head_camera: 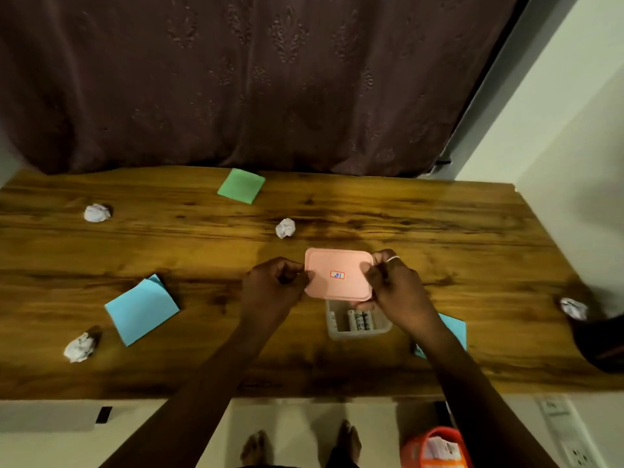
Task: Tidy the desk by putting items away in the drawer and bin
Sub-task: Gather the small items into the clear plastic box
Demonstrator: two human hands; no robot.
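- Hands both hold a pink rounded-rectangular plastic lid (337, 275): the left hand (275, 282) pinches its left edge, and the right hand (393, 285) grips its right edge (a ring on one finger).
- The lid sits over the far end of a clear plastic box (358, 332) with batteries (361, 320) inside, on the brown wooden table (439, 231).
- Crumpled white paper balls (285, 228) lie scattered, well apart.
- A green square note pad (241, 185) lies at the back, and a blue note pad (141, 309) lies left of the hands.
- An orange bin (435, 447) stands on the floor.
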